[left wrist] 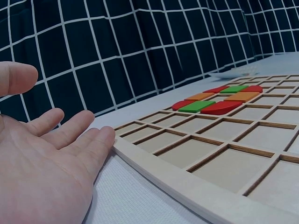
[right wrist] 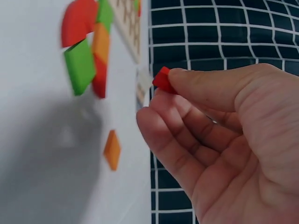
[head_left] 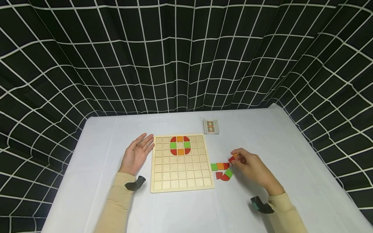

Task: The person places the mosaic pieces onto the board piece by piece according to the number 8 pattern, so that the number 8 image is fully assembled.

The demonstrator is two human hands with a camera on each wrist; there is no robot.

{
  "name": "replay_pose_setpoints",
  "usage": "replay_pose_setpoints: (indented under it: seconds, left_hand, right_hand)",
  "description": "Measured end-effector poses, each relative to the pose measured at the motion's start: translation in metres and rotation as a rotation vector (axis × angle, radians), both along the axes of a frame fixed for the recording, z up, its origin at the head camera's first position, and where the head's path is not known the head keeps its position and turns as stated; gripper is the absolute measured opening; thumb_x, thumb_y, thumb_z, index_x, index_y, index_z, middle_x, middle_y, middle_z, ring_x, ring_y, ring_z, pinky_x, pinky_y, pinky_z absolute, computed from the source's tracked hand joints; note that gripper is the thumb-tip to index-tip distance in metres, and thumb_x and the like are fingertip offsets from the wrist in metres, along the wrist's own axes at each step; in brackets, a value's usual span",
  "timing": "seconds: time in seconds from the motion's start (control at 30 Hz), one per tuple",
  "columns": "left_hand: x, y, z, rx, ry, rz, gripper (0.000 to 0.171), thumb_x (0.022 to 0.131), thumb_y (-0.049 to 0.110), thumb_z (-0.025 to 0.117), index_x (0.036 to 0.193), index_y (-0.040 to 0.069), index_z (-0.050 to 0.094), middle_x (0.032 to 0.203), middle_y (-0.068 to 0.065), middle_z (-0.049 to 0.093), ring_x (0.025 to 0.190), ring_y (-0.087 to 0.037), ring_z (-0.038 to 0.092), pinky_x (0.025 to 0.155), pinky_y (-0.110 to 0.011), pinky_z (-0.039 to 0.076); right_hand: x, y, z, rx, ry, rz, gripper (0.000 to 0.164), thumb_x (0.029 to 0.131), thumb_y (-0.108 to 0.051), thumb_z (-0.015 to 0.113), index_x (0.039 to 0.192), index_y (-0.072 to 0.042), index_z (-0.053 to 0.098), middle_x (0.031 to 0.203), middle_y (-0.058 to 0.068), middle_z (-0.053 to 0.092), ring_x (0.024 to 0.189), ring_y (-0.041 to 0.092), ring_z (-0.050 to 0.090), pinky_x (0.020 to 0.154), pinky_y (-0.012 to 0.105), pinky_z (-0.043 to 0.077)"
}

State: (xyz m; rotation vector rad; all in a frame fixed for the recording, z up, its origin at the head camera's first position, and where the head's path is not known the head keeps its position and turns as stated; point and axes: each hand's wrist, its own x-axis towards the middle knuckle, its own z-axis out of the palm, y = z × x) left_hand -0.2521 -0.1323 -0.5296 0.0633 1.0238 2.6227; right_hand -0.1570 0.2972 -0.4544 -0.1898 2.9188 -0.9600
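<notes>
My left hand [head_left: 135, 157] lies palm up with relaxed, straight fingers beside the left edge of a wooden grid board [head_left: 182, 176]. Its fingertips meet the board's rim in the left wrist view. On the board's upper part, a ring of red, green and orange tiles [head_left: 180, 152] surrounds a bare square. My right hand [head_left: 250, 165], right of the board, pinches a small red tile [right wrist: 162, 80] between thumb and fingers, above the table. Below that hand an orange tile [right wrist: 112, 150] lies on the cloth; most of the held tile is hidden by the thumb.
Loose tiles lie right of the board: a green tile [head_left: 214, 167], an orange tile [head_left: 220, 166], another green tile [head_left: 228, 173] and several red ones. A patterned card stack [head_left: 211, 127] sits behind the board. A dark gridded curtain [head_left: 186, 58] borders the white table [head_left: 180, 213].
</notes>
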Motion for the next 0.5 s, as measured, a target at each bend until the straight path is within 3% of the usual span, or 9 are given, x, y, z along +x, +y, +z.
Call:
replay_pose_setpoints:
  seconds: [0.17,0.33,0.5]
  left_hand:
    - [0.0,-0.001,-0.001,0.007,0.01,-0.005,0.057,0.113,0.026,0.026,0.162,0.006,0.005,0.17,-0.02,0.011,0.159,-0.029,0.014,0.133,-0.038,0.022]
    - [-0.001,-0.001,-0.002,-0.004,0.007,0.0,0.056,0.113,0.026,0.025,0.162,0.006,0.007,0.17,-0.02,0.013,0.159,-0.029,0.016,0.132,-0.037,0.024]
    - [-0.001,-0.001,-0.003,-0.008,0.01,-0.002,0.056,0.113,0.026,0.025,0.162,0.005,0.006,0.17,-0.02,0.014,0.159,-0.029,0.016,0.132,-0.037,0.025]
  right_hand:
    - [-0.009,-0.009,0.007,-0.035,0.06,0.022,0.027,0.091,-0.006,0.074,0.116,-0.002,0.066,0.091,0.001,0.072,0.082,0.013,0.064,0.075,0.022,0.061]
    - [-0.014,-0.021,0.015,-0.065,0.037,0.026,0.028,0.092,-0.009,0.074,0.118,-0.003,0.066,0.091,0.001,0.071,0.081,0.015,0.063,0.071,0.019,0.058]
    - [-0.02,-0.031,0.022,-0.068,0.07,0.056,0.027,0.092,-0.008,0.074,0.117,-0.005,0.067,0.091,0.0,0.072,0.082,0.014,0.064,0.074,0.022,0.059]
